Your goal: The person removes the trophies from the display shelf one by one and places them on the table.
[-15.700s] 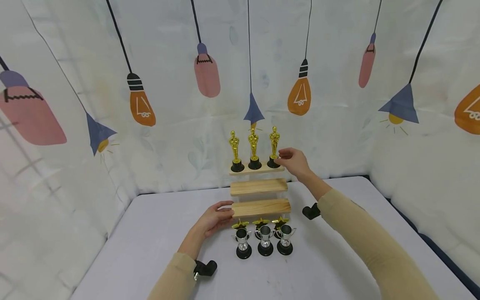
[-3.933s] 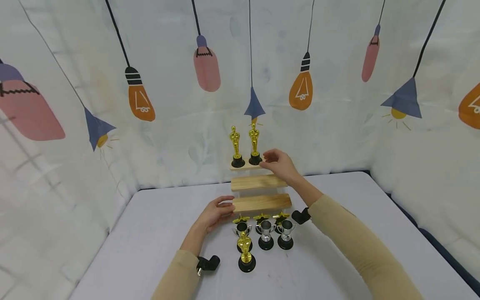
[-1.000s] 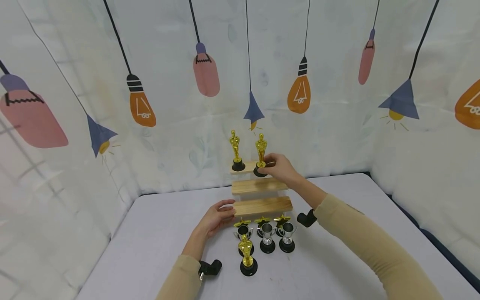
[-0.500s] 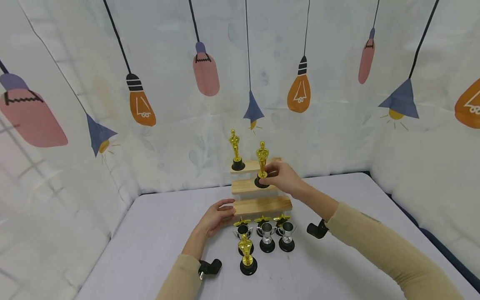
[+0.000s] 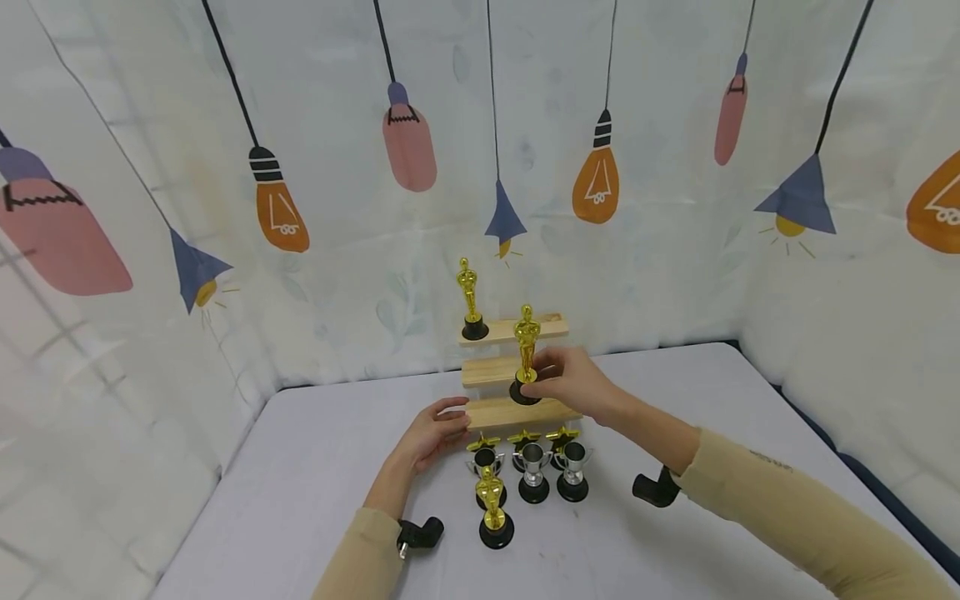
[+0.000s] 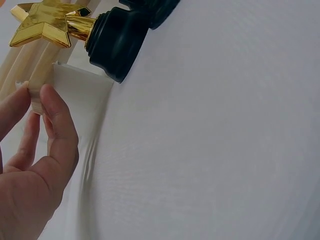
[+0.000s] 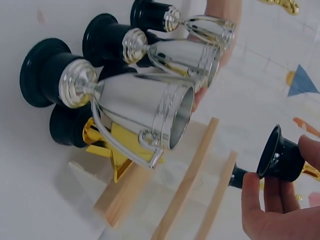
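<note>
One gold statuette (image 5: pixel 526 346) pinched at its black base by the right hand (image 5: pixel 573 385), fingers curled round the base, held upright in the air in front of the wooden three-step stand (image 5: pixel 517 372) and level with its lower steps. Seen from the right wrist, base (image 7: pixel 280 155) caught between fingertips (image 7: pixel 272 192) only, figure pointing away. Just below the grip, bottom step; left of it, left hand (image 5: pixel 435 433) resting with relaxed fingers against the end of that step, thumb (image 6: pixel 60 125) touching the white side panel, clamped on nothing. Nearer than the grip, on the white table (image 5: pixel 300 467), three silver cups (image 5: pixel 533 471) in a row, gold star trophies (image 5: pixel 523 437) behind them, and a second gold statuette (image 5: pixel 492 507) standing in front. Above and left of the grip, a third gold statuette (image 5: pixel 469 298) alone on the top step.

Judged risky: top-heavy figure held low and by fingertips, likely to tip or slip on a quick swing; crowded table below, so a careless descent liable to knock over cups or the standing statuette.
</note>
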`<state>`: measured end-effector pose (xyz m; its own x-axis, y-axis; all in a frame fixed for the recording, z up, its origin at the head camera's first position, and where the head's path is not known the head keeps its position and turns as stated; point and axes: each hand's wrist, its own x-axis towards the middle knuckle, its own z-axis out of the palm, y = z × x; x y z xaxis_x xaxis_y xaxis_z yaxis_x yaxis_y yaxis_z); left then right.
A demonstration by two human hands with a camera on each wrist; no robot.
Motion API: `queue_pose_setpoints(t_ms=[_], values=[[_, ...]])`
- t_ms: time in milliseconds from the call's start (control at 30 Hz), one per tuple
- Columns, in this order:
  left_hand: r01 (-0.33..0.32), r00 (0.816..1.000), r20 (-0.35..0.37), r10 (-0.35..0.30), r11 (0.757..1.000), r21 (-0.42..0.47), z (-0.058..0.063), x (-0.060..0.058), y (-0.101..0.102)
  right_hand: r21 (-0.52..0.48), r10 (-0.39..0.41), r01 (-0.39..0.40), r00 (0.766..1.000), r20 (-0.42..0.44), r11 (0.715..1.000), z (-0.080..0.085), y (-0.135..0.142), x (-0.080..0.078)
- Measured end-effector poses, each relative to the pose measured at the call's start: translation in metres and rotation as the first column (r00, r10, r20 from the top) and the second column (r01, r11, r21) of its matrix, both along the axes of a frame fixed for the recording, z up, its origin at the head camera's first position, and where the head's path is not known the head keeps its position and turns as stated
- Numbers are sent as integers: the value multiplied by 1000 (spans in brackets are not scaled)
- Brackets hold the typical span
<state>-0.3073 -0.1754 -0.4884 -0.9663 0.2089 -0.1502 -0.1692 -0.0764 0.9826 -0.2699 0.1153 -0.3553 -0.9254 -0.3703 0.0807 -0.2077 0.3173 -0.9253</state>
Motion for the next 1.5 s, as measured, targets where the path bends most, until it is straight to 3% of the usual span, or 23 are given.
queue_pose_setpoints(t_ms=[733, 1500], values=[[2, 1000, 5, -2, 1000, 11, -1, 2, -2, -7, 119, -119, 993, -27, 993, -9, 5, 49], [6, 1000, 0, -6, 1000, 10, -3, 0, -2, -30, 164, -162, 984, 72, 986, -30, 12, 88]])
